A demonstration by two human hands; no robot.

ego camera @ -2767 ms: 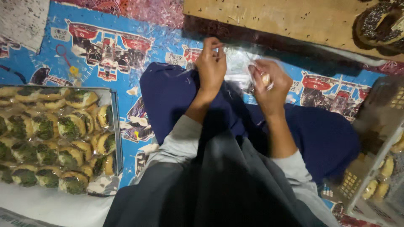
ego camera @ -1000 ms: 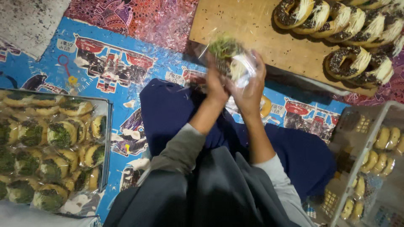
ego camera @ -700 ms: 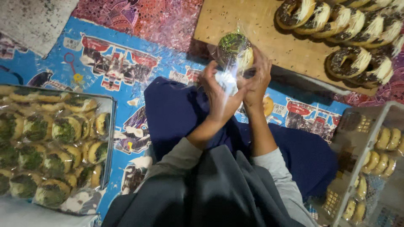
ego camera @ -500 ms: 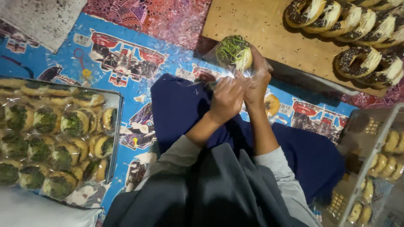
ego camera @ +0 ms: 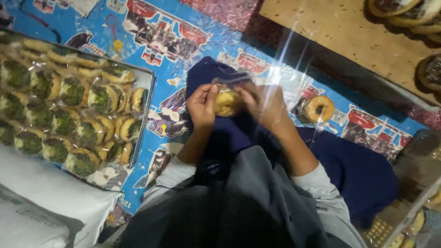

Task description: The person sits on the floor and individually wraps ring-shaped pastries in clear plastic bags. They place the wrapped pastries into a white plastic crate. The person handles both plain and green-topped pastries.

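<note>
Both my hands meet over my dark blue lap. My left hand (ego camera: 202, 104) and my right hand (ego camera: 268, 106) hold a yellow doughnut (ego camera: 226, 102) between them, inside a clear plastic bag (ego camera: 280, 69) that glares above my right hand. A second plain doughnut (ego camera: 319, 108) lies in clear wrap on the blue patterned mat, to the right of my right hand.
A metal tray (ego camera: 146, 98) at left holds several wrapped green-topped doughnuts. A wooden board (ego camera: 330, 32) at the top right carries dark-topped doughnuts (ego camera: 429, 71). A white sack (ego camera: 46, 202) lies at the bottom left. A plastic crate (ego camera: 413, 220) with more doughnuts stands at the bottom right.
The wrapped green-topped doughnut my hands held up near the board is gone from them. My hands have come down to my lap and now hold a yellow doughnut in a clear bag.
</note>
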